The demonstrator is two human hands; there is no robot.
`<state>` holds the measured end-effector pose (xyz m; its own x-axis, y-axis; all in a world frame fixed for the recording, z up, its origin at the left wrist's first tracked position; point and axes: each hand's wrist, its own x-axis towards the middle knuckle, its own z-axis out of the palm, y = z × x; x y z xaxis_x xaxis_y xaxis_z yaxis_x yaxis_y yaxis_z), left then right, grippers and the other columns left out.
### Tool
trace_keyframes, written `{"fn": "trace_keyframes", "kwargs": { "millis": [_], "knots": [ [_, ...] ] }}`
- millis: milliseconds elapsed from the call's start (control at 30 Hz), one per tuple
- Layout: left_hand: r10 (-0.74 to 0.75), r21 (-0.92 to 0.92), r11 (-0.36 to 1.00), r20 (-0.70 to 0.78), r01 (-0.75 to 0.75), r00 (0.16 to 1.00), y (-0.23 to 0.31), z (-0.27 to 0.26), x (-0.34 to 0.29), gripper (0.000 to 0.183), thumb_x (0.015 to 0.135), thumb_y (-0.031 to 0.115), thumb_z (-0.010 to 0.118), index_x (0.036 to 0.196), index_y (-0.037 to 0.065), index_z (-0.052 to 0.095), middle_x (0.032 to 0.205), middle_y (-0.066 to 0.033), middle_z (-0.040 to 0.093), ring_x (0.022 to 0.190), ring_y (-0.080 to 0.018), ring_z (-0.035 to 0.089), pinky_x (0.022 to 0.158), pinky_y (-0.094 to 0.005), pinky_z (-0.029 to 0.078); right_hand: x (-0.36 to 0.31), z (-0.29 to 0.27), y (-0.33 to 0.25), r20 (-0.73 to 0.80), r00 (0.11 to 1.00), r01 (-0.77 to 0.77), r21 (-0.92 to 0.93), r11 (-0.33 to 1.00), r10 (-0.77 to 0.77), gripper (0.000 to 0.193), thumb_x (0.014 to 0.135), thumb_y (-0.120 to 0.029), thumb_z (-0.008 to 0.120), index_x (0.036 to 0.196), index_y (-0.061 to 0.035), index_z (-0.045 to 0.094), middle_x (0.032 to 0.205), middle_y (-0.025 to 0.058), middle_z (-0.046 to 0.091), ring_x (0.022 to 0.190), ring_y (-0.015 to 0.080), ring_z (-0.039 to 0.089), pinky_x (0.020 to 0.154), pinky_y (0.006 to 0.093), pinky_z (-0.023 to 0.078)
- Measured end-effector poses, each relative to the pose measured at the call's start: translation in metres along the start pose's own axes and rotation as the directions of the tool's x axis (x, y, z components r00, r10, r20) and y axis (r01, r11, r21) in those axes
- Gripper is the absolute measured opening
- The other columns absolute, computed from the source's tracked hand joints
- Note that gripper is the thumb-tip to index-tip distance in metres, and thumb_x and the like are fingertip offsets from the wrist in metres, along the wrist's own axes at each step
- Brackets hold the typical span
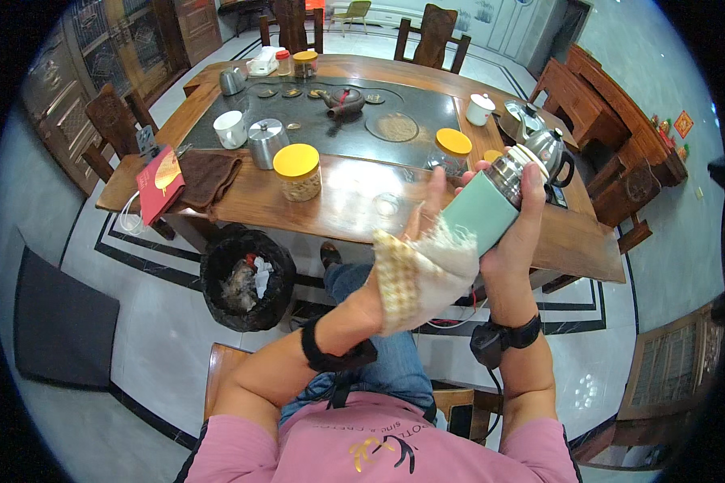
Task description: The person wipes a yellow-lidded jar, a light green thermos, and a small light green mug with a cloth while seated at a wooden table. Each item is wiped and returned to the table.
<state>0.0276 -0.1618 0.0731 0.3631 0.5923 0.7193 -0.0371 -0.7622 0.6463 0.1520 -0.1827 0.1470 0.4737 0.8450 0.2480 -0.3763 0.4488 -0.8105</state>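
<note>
My right hand (507, 253) grips a mint-green vacuum flask (482, 211) with a bare steel neck and a white top, holding it tilted above the table's near right part. My left hand (428, 203) is mostly covered by a frayed white cloth (443, 278) with a yellow checked edge. The cloth lies against the flask's lower end, and a finger of the left hand sticks up beside it. How the other left fingers hold the cloth is hidden.
On the wooden tea table (362, 181) stand yellow-lidded jars (298, 173), a white mug (230, 130), a steel canister (267, 145), a clay teapot (344, 102) and kettles (548, 145). A red bag (159, 187) lies by a brown towel (209, 179). Below is a black-lined bin (246, 278).
</note>
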Motion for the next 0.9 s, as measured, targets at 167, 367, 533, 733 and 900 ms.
{"fn": "trace_keyframes", "kwargs": {
  "millis": [167,367,533,733,900],
  "knots": [
    [0.207,0.409,0.904,-0.159,-0.127,0.965,-0.001,0.011,-0.002,0.106,0.077,0.028,0.078,0.158,0.004,0.013,0.119,-0.0367,0.052,0.089,-0.0486,0.061,0.075,-0.0492,0.053,-0.008,0.002,0.005,0.021,0.988,0.154,-0.133,0.979,-0.153,0.043,0.098,-0.036,0.059,0.124,-0.0022,0.052,0.105,0.0133,0.067,0.094,0.0207,0.068,0.082,0.0333,0.057],
    [-0.077,-0.3,0.945,0.172,0.127,0.982,-0.016,-0.001,-0.018,0.125,0.073,0.019,0.086,0.158,0.005,-0.006,0.142,-0.0235,0.046,0.121,-0.0328,0.057,0.104,-0.0396,0.045,-0.008,-0.019,0.002,0.391,0.92,-0.024,0.03,0.999,0.011,0.071,0.091,-0.062,0.055,0.135,-0.0067,0.047,0.104,0.0146,0.062,0.094,0.0265,0.066,0.082,0.0396,0.057],
    [-0.166,-0.601,0.64,0.501,0.479,0.85,-0.039,0.006,-0.036,0.122,0.075,0.018,0.086,0.159,0.007,-0.003,0.159,-0.0133,0.025,0.139,-0.0186,0.034,0.118,-0.0328,0.026,-0.002,-0.03,0.006,0.582,0.803,-0.335,0.265,0.904,0.127,0.075,0.092,-0.067,0.048,0.136,-0.007,0.048,0.102,0.0151,0.062,0.092,0.0288,0.065,0.08,0.044,0.056],
    [-0.118,-0.672,0.595,0.469,0.441,0.875,-0.034,0.006,-0.039,0.099,0.083,0.017,0.078,0.155,0.004,0.011,0.157,-0.016,0.028,0.136,-0.0229,0.04,0.115,-0.0342,0.031,0.009,-0.034,0.01,0.485,0.853,-0.386,0.341,0.857,0.191,0.072,0.093,-0.068,0.045,0.128,-0.0051,0.054,0.111,0.0186,0.064,0.106,0.0321,0.063,0.093,0.0472,0.054],
    [-0.249,-0.53,0.799,0.138,0.284,0.959,0.002,0.003,-0.016,0.08,0.089,0.017,0.072,0.152,0.002,0.026,0.156,-0.0185,0.03,0.133,-0.0275,0.046,0.112,-0.036,0.035,-0.005,-0.028,0.02,0.354,0.935,0.033,-0.142,0.989,0.019,0.077,0.091,-0.065,0.05,0.131,0.0011,0.055,0.13,0.0211,0.061,0.129,0.0273,0.053,0.112,0.0457,0.041]
  ]
}}
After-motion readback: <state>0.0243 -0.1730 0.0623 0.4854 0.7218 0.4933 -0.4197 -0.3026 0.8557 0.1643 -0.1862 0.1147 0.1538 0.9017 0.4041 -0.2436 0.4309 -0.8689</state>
